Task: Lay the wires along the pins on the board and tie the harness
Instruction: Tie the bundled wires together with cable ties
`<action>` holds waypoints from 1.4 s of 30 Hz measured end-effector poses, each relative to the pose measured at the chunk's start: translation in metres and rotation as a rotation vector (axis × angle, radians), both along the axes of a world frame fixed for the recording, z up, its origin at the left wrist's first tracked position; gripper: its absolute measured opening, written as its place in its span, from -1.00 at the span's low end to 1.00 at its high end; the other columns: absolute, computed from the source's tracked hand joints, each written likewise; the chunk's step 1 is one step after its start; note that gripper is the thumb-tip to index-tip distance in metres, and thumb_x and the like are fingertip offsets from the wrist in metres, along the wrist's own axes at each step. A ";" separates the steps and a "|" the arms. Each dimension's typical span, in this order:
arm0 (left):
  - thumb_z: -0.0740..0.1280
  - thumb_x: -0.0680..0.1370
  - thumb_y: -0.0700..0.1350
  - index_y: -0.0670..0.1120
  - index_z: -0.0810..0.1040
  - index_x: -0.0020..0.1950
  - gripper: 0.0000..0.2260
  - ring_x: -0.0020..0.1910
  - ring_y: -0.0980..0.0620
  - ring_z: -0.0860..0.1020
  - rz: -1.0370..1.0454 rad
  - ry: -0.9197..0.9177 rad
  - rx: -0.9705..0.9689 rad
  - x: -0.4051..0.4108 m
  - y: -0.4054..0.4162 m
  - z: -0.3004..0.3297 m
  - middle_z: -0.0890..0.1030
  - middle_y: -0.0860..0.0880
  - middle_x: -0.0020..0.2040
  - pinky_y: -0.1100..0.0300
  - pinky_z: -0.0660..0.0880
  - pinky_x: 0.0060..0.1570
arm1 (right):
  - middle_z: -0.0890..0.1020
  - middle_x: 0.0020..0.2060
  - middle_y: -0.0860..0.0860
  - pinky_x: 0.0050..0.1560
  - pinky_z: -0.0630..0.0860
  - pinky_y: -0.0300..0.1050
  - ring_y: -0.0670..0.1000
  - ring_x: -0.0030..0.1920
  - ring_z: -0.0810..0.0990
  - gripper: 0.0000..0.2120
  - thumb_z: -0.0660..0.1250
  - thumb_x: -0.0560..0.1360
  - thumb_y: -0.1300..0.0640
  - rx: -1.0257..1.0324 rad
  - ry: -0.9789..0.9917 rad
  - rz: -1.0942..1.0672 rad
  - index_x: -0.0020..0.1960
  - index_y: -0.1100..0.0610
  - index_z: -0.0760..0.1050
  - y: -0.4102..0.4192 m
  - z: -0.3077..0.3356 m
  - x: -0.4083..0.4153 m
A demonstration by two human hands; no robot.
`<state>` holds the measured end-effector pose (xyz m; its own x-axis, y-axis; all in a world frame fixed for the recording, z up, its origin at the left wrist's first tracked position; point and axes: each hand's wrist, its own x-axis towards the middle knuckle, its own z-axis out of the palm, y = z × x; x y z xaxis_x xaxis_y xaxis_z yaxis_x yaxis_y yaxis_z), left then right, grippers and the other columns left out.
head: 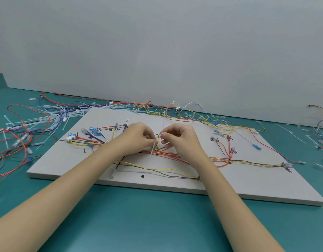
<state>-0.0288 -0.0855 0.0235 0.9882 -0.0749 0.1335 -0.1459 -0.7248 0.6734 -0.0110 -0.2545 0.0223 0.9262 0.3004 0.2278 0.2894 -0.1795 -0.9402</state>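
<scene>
- The wire bundle [168,155], mostly red with some yellow strands, ran across the middle of the white board [248,186], passing dark pins and fanning out to blue-sleeved terminals at the left and a branch at the right.
- A white cable tie [153,149] sat at the bundle's centre, its tail slanting down toward the near edge.
- The left hand [138,136] had its fingers curled and pinched the tie from the left; the right hand [177,137] was curled in from the other side, fingertips pinching at the same spot, where a yellow wire [159,140] rose between them. Exactly what the right fingertips held was too small to tell.
- I judged they were cinching a tie around the trunk. If the loop missed a strand, such as that raised yellow one, it would be left outside the harness.
- Pulling hard at an angle could drag the bundle off its pins and spoil the routing.
- A brown and yellow pair [166,172] lay nearer the front edge.
- Loose wires and spare ties [53,115] littered the teal surface [157,224] beyond the board.
</scene>
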 end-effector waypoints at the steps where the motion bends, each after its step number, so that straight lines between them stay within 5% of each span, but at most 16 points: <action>1: 0.46 0.46 -0.10 -0.03 0.71 -0.20 -0.94 -0.41 0.24 0.49 -0.002 -0.007 0.027 -0.001 0.000 0.000 0.64 0.05 -0.33 0.35 0.36 -0.37 | 0.59 -0.32 0.16 -0.23 0.62 0.01 0.04 -0.32 0.59 -0.95 0.33 0.50 0.40 -0.010 0.002 0.012 -0.08 0.36 0.57 0.002 -0.001 0.000; 6: 0.45 0.42 -0.07 -0.03 0.65 -0.25 -0.93 -0.31 0.12 0.49 0.048 -0.049 0.159 -0.003 -0.006 0.002 0.56 0.05 -0.29 0.24 0.44 -0.27 | 0.60 -0.35 0.12 -0.29 0.58 -0.11 0.00 -0.35 0.59 -0.91 0.34 0.51 0.38 -0.077 -0.035 0.033 -0.15 0.25 0.57 0.007 -0.005 0.001; 12: 0.47 0.40 -0.13 -0.04 0.66 -0.30 -0.92 -0.50 0.23 0.43 0.048 0.004 0.037 -0.007 -0.004 0.003 0.49 0.15 -0.56 0.43 0.29 -0.47 | 0.59 -0.31 0.14 -0.29 0.61 -0.09 0.02 -0.35 0.61 -0.92 0.34 0.51 0.37 -0.098 -0.050 0.028 -0.14 0.26 0.56 0.007 -0.006 0.006; 17: 0.46 0.37 -0.17 -0.08 0.68 -0.23 -0.98 -0.27 0.02 0.56 0.044 0.012 0.050 -0.006 -0.010 0.005 0.60 -0.03 -0.30 0.13 0.54 -0.15 | 0.60 -0.33 0.09 -0.21 0.61 0.07 0.01 -0.35 0.61 -0.92 0.36 0.50 0.36 -0.107 -0.071 0.015 -0.15 0.24 0.57 0.006 -0.004 0.007; 27: 0.35 0.56 0.00 0.08 0.67 0.03 -0.87 0.15 0.00 0.35 -0.042 -0.112 0.339 -0.012 -0.001 -0.006 0.36 0.01 0.07 0.04 0.37 0.16 | 0.60 -0.36 0.08 -0.22 0.60 0.05 -0.01 -0.34 0.60 -0.93 0.36 0.50 0.36 -0.068 -0.054 0.018 -0.14 0.26 0.59 0.004 -0.006 0.007; 32: 0.33 0.58 -0.11 0.20 0.64 -0.11 -0.79 0.26 0.02 0.28 -0.035 0.006 0.117 -0.011 0.003 -0.006 0.34 0.01 0.13 0.12 0.22 0.31 | 0.62 -0.35 0.10 -0.32 0.52 -0.24 -0.03 -0.34 0.58 -0.95 0.37 0.50 0.34 -0.109 -0.088 0.047 -0.11 0.29 0.61 0.006 -0.007 0.005; 39: 0.25 0.54 -0.31 0.10 0.68 -0.12 -0.66 0.24 -0.17 0.45 -0.055 0.132 -0.038 -0.005 0.006 -0.006 0.56 -0.16 0.12 -0.06 0.36 0.32 | 0.66 -0.32 0.15 -0.25 0.52 -0.18 0.01 -0.31 0.59 -0.92 0.36 0.47 0.37 -0.218 -0.158 0.090 -0.14 0.29 0.63 0.011 -0.002 0.008; 42: 0.16 0.51 -0.39 -0.01 0.71 -0.08 -0.60 0.21 -0.04 0.50 0.004 0.198 -0.134 -0.006 0.004 -0.005 0.65 -0.12 0.09 0.19 0.43 0.17 | 0.64 -0.32 0.07 -0.20 0.48 -0.17 -0.07 -0.32 0.53 -0.91 0.38 0.46 0.35 -0.386 -0.237 0.110 -0.16 0.25 0.65 0.012 0.001 0.011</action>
